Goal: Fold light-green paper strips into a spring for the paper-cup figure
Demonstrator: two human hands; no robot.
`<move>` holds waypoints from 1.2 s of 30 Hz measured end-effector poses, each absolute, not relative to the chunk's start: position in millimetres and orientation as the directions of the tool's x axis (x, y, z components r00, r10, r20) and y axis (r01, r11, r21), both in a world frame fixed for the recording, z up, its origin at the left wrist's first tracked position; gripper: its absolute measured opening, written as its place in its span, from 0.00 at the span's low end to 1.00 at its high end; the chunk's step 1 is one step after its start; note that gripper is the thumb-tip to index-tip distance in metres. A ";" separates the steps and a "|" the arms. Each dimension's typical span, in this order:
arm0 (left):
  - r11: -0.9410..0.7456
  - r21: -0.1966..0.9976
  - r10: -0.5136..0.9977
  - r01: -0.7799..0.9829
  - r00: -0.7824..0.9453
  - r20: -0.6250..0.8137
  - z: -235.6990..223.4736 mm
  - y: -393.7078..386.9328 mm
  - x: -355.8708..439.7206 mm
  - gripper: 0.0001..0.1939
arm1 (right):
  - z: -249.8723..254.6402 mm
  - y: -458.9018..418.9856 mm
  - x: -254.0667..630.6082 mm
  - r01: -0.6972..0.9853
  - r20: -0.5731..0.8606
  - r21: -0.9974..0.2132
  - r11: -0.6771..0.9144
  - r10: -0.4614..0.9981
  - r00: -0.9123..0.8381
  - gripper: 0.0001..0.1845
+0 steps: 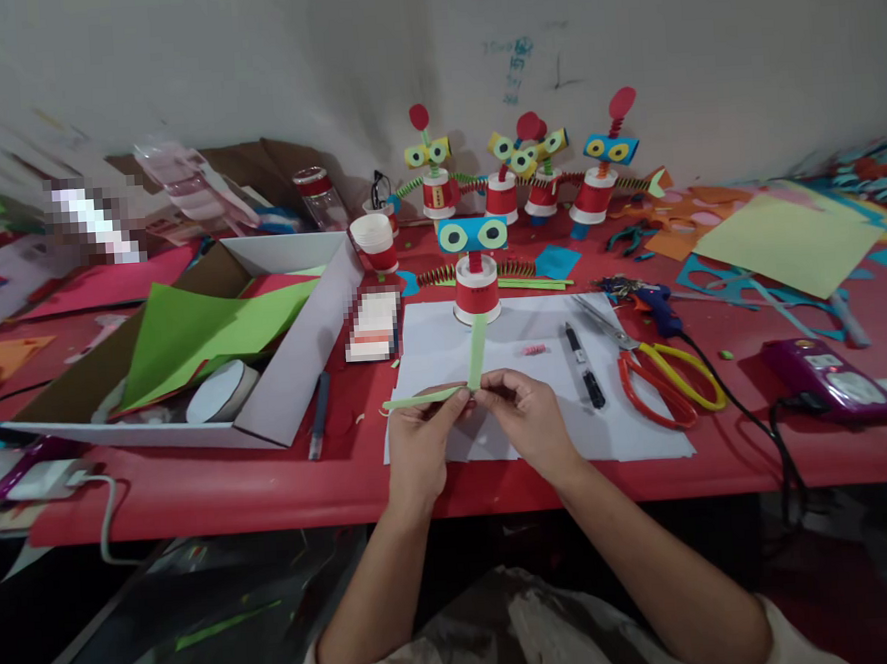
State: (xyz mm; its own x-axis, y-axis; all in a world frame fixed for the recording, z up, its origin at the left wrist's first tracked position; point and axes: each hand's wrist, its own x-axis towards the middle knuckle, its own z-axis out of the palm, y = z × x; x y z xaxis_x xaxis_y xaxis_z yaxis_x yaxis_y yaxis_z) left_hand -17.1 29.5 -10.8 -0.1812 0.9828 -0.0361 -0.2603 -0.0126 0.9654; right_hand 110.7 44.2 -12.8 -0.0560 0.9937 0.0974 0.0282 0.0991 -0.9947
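My left hand [422,443] and my right hand [526,414] meet over white paper [422,353], fingers pinched on light green paper strips [478,353]. One strip points away from me, the other out to the left, and they cross at my fingertips. Just beyond stands a paper-cup robot figure [477,288] with a blue head, round eyes and springy folded arms. A small pink folded piece [534,349] and a black pen [585,365] lie on the paper right of my hands. Scissors [652,369] with red and yellow handles rest at its right edge.
At left is a white box [265,432] of coloured paper and a tape roll. A craft knife [318,417] lies beside it. Stacked paper cups [373,241] and several finished figures [601,197] stand behind. A blue glue gun [656,306] and purple power socket [829,379] are at right.
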 end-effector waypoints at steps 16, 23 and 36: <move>0.069 0.912 0.965 -0.403 -0.203 -0.163 -4.0 33.3 -22.2 0.10 | -12.9 41.7 110.9 0.006 0.200 -0.980 0.200 0.979 -0.024 0.06; 0.155 0.828 0.923 -0.539 -0.219 -0.316 -1.4 34.4 -17.3 0.14 | -7.8 42.9 112.2 -0.038 0.117 -0.992 0.117 0.993 -0.022 0.11; 0.076 0.904 0.938 -0.421 -0.276 -0.208 -6.7 31.3 -4.1 0.06 | -7.1 41.7 111.2 0.112 0.139 -0.982 0.152 0.984 -0.114 0.12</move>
